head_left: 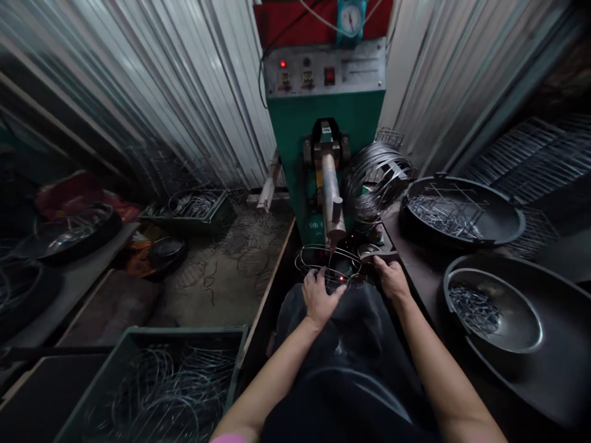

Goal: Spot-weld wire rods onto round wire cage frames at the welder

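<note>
My left hand (pixel 320 298) is closed on the near side of a round wire frame (pixel 305 251), made of thin metal rings. The frame sits just under the tip of a spot welder's upper arm (pixel 333 203). A small orange glow (pixel 341 279) shows close to my left thumb. My right hand (pixel 392 280) is to the right of the frame, its fingers curled at a grey flat metal edge (pixel 381 253). What lies between those fingers is hidden. A dark apron (pixel 341 351) covers my lap below both hands.
The green welder body (pixel 323 104) stands ahead, with a wire coil (pixel 376 175) beside it. On the right are a pan of wire pieces (pixel 462 237) and a metal bowl (pixel 521 320). Lower left stands a green crate (pixel 184 332) of wire rings; another crate (pixel 194 223) is farther back.
</note>
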Available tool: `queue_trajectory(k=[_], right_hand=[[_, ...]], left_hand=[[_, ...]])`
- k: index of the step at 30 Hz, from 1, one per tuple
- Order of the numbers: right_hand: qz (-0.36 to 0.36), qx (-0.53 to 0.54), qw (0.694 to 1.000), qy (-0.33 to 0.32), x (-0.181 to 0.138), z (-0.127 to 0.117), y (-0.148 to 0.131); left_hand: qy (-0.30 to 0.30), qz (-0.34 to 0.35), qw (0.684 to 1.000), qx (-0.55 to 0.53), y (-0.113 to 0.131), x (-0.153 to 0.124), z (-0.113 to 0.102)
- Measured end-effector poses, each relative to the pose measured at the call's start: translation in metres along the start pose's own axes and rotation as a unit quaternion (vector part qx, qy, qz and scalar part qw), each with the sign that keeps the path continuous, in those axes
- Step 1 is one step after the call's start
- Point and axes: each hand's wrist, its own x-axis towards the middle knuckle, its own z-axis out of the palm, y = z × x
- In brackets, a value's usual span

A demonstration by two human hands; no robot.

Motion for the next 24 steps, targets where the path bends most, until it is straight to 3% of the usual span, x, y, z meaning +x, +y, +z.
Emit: queue_trajectory(k=[5, 9, 15, 20, 24], right_hand=[[-0.011, -0.018, 0.999, 0.04, -0.01, -0.017, 0.019], [-0.015, -0.033, 0.998, 0.056, -0.011, -0.021, 0.022], [-0.03, -0.074, 0.995, -0.061, -0.018, -0.018, -0.003], [-0.015, -0.086, 0.982, -0.166, -0.017, 0.009, -0.034], [-0.047, -0.124, 0.973, -0.191, -0.011, 0.028, -0.042]], left_hand=[[-0.026, 0.071, 0.991, 0.108, -0.003, 0.001, 0.025], [-0.016, 0.06, 0.996, 0.069, -0.012, 0.012, 0.034], [0.009, 0.016, 0.999, -0.031, -0.019, 0.011, 0.027], [0.034, 0.035, 0.997, -0.055, -0.021, -0.002, 0.021], [0.047, 0.007, 0.998, -0.043, -0.027, -0.004, 0.02]])
